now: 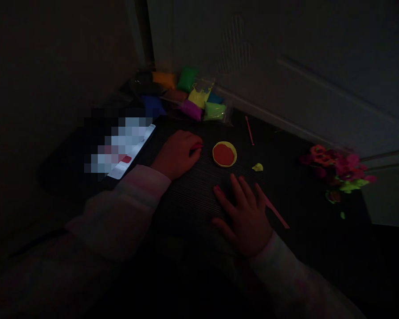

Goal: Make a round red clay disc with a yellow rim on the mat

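Observation:
My left hand (179,153) rests on the dark table with its fingers curled in. A bit of red shows by the fingertips, too dim to tell whether it is held. My right hand (246,212) lies open, its fingers spread and pointing away from me. Between and just beyond both hands sits a round orange-red clay disc (223,155) with a yellow clay rim (235,158). A small yellow clay scrap (258,167) lies to its right. Beside my right hand is a flat pink modelling tool (276,212), partly covered by the fingers.
Packets of coloured clay (189,108) are heaped at the back against the wall. A thin pink stick (249,131) lies behind the disc. Colourful clay flowers (342,166) stand at the right. At the left glows a phone-like screen (126,161), partly blurred out. The room is dark.

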Demonstrator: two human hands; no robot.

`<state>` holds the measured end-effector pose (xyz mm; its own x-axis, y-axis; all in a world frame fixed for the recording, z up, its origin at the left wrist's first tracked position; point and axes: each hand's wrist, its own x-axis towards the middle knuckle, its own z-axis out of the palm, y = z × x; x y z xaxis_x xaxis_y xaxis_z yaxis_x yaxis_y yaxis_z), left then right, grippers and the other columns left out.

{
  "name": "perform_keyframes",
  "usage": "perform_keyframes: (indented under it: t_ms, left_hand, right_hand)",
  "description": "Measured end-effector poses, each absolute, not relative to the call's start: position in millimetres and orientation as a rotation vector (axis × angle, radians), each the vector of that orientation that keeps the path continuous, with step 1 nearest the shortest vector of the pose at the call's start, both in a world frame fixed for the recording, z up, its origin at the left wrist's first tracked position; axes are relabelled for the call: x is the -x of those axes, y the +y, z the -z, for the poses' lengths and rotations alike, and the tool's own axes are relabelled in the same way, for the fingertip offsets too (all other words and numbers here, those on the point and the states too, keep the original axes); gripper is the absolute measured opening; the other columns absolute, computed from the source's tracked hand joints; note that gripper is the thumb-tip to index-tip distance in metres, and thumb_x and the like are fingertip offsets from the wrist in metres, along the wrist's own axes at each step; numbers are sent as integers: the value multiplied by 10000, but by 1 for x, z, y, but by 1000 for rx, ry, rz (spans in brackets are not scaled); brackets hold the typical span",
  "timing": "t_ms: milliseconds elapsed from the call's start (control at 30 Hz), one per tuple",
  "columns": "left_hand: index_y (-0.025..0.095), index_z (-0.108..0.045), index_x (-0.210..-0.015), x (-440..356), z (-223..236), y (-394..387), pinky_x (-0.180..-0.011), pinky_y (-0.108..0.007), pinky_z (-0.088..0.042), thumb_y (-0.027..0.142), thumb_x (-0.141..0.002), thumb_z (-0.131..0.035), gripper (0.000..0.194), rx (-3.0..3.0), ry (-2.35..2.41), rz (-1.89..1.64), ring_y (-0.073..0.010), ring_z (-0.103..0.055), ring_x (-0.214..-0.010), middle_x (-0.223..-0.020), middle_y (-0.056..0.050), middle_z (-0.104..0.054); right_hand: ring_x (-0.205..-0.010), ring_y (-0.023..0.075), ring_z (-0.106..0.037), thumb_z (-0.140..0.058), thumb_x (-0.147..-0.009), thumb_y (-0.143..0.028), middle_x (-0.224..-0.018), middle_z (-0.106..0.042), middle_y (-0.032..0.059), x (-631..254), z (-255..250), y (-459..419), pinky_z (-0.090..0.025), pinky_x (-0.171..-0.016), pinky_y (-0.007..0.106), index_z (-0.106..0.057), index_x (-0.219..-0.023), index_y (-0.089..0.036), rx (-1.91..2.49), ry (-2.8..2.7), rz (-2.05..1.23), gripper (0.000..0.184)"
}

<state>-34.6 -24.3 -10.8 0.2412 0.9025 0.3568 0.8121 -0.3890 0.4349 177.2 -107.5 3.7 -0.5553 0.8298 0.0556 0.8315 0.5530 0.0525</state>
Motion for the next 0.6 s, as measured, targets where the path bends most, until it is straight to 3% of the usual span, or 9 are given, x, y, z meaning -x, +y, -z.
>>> perform_keyframes:
  t_ms: [600]
  left_hand:
    - [118, -581, -918, 35, 11, -25, -807, -319, -399, 219, -755, -460, 228, -2335, 1644, -860, -191, -506, -889, -912, -60, -604]
  right_hand:
    - [-1238, 323, -224, -407, -766, -531, -1399, -201, 105, -177, -2, -104, -186, -945, 546, -405, -1234, -291, 1579, -2656, 165, 526]
